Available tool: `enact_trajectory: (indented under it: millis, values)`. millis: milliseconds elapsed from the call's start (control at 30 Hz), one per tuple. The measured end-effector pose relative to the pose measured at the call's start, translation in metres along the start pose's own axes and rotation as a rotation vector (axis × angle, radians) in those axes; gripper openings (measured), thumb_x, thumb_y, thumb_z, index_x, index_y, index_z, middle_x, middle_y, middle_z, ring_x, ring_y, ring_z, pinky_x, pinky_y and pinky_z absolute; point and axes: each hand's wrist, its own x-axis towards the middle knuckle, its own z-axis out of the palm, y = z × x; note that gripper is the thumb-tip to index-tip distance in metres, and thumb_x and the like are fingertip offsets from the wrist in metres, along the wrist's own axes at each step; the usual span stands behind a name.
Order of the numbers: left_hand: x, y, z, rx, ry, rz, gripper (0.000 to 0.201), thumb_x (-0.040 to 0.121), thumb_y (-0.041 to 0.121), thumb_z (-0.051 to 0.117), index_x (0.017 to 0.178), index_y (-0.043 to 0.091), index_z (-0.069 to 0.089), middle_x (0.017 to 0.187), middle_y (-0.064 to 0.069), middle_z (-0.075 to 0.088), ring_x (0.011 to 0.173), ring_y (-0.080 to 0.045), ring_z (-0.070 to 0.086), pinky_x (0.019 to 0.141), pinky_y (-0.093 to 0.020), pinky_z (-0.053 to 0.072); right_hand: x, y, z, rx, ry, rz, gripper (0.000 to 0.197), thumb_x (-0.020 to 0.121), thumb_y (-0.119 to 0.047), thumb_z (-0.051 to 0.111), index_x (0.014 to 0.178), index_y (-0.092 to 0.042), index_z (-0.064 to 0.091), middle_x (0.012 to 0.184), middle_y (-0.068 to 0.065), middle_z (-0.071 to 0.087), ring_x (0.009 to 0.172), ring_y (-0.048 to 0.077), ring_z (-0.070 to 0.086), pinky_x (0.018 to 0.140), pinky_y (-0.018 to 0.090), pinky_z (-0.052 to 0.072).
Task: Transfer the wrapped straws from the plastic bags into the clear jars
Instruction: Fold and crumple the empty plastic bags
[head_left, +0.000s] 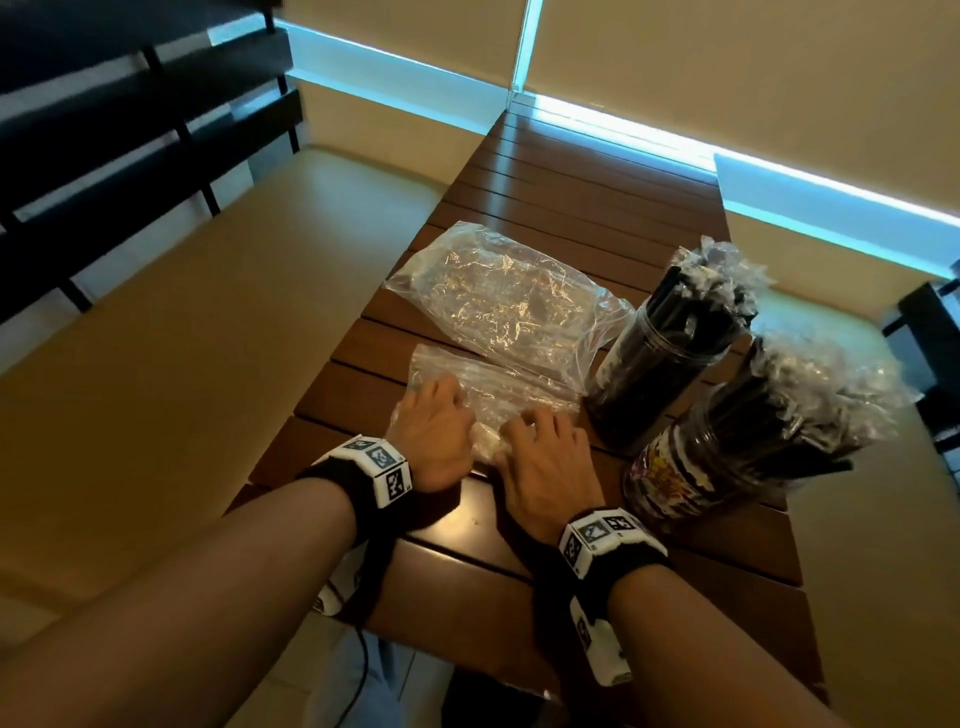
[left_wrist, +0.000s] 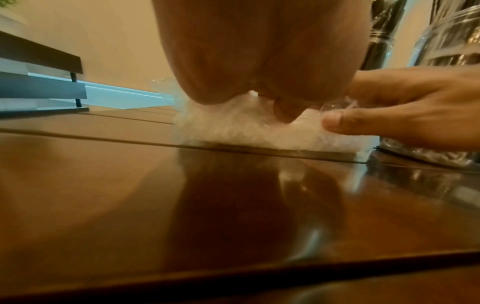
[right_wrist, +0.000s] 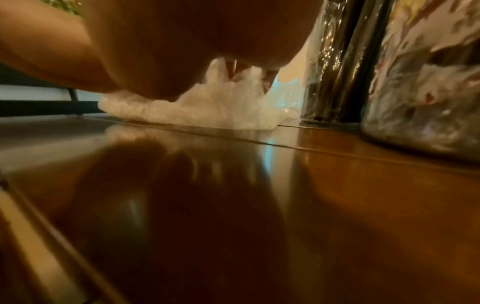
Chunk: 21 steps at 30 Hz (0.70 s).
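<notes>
Two clear jars packed with black wrapped straws stand at the table's right: the farther jar (head_left: 660, 364) (right_wrist: 337, 72) and the nearer jar (head_left: 717, 457) (right_wrist: 428, 82), which carries a colourful label. A crumpled clear plastic bag (head_left: 498, 395) (left_wrist: 233, 127) (right_wrist: 207, 111) lies near the front, with both hands on it. My left hand (head_left: 457, 410) (left_wrist: 272, 102) curls its fingers down into the bag's left part. My right hand (head_left: 540, 426) (left_wrist: 363, 107) (right_wrist: 233, 67) pinches the bag's right part between thumb and fingers. No straws show inside this bag.
A second, flattened clear bag (head_left: 498, 296) lies farther back on the brown slatted table (head_left: 571, 197). A beige bench seat (head_left: 182, 338) runs along the left, with a dark slatted backrest (head_left: 104, 130). The table's near edge is under my wrists.
</notes>
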Motion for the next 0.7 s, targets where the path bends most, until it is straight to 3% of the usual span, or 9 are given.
enact_trajectory:
  millis: [100,167,233,300,433,500,567,633,700]
  values:
    - [0.0,-0.003,-0.002,-0.064,0.054,0.044,0.027,0.096,0.033,0.046,0.113,0.014,0.054,0.117,-0.007,0.038,0.104,-0.023,0.042,0.097,-0.041,0.04,0.007,-0.003,0.005,-0.009,0.043,0.018,0.02,0.084,-0.028,0.045,0.098,-0.02,0.056,0.099,0.002,0.056,0.088,0.026,0.052,0.074,0.038,0.039]
    - [-0.003,-0.01,-0.008,-0.081,0.17,0.176,0.032,0.094,0.041,0.05,0.113,0.016,0.053,0.111,-0.006,0.042,0.094,-0.021,0.046,0.089,-0.042,0.046,0.014,-0.003,0.003,0.025,-0.031,0.039,0.02,0.083,-0.022,0.053,0.102,-0.018,0.057,0.102,0.003,0.059,0.093,0.029,0.054,0.079,0.04,0.04]
    - [-0.005,-0.02,-0.011,0.09,0.221,0.331,0.04,0.089,0.055,0.053,0.108,0.019,0.055,0.107,-0.005,0.05,0.094,-0.023,0.05,0.089,-0.043,0.046,0.021,-0.001,0.0,0.095,-0.11,0.074,0.025,0.085,-0.019,0.055,0.109,-0.017,0.058,0.108,0.005,0.061,0.101,0.03,0.054,0.085,0.04,0.04]
    - [-0.005,-0.029,-0.012,0.189,0.162,0.384,0.041,0.081,0.051,0.063,0.108,0.021,0.057,0.109,-0.004,0.055,0.096,-0.024,0.054,0.087,-0.042,0.047,0.028,0.001,-0.004,0.144,-0.154,0.099,0.025,0.085,-0.019,0.055,0.11,-0.016,0.057,0.108,0.006,0.062,0.102,0.03,0.056,0.086,0.039,0.043]
    - [0.005,-0.037,-0.013,0.061,0.029,0.297,0.051,0.069,0.016,0.071,0.117,0.019,0.058,0.111,-0.002,0.056,0.097,-0.024,0.058,0.082,-0.035,0.046,0.029,-0.002,-0.007,0.249,-0.13,0.123,0.02,0.094,-0.032,0.044,0.112,-0.021,0.046,0.102,0.003,0.06,0.09,0.027,0.062,0.073,0.038,0.049]
    - [0.01,-0.036,-0.014,0.003,0.018,0.249,0.048,0.074,0.015,0.067,0.12,0.02,0.058,0.114,0.001,0.056,0.105,-0.023,0.057,0.094,-0.036,0.041,0.024,-0.003,-0.006,0.201,-0.114,0.083,0.038,0.094,-0.051,0.038,0.119,-0.023,0.044,0.111,0.003,0.053,0.095,0.024,0.056,0.077,0.038,0.047]
    - [0.015,-0.034,-0.014,-0.01,-0.01,0.183,0.048,0.082,0.019,0.06,0.129,0.026,0.054,0.123,0.005,0.053,0.12,-0.017,0.05,0.111,-0.041,0.025,0.021,-0.002,-0.003,-0.003,-0.097,0.026,0.049,0.089,-0.06,0.038,0.12,-0.023,0.047,0.118,0.004,0.048,0.101,0.024,0.049,0.082,0.04,0.043]
    - [0.021,-0.032,-0.017,-0.027,-0.05,0.119,0.049,0.086,0.02,0.056,0.133,0.03,0.051,0.126,0.007,0.052,0.125,-0.015,0.046,0.114,-0.044,0.019,0.024,-0.002,-0.003,-0.077,-0.071,0.053,0.043,0.091,-0.052,0.041,0.12,-0.022,0.051,0.123,0.006,0.048,0.106,0.027,0.047,0.085,0.043,0.04]
    - [0.027,-0.029,-0.02,-0.061,-0.084,0.086,0.042,0.086,0.02,0.054,0.128,0.029,0.053,0.124,0.007,0.054,0.124,-0.017,0.047,0.107,-0.042,0.029,0.028,-0.003,-0.003,-0.03,-0.065,0.114,0.037,0.092,-0.044,0.042,0.12,-0.022,0.054,0.125,0.005,0.049,0.109,0.028,0.046,0.089,0.044,0.041]
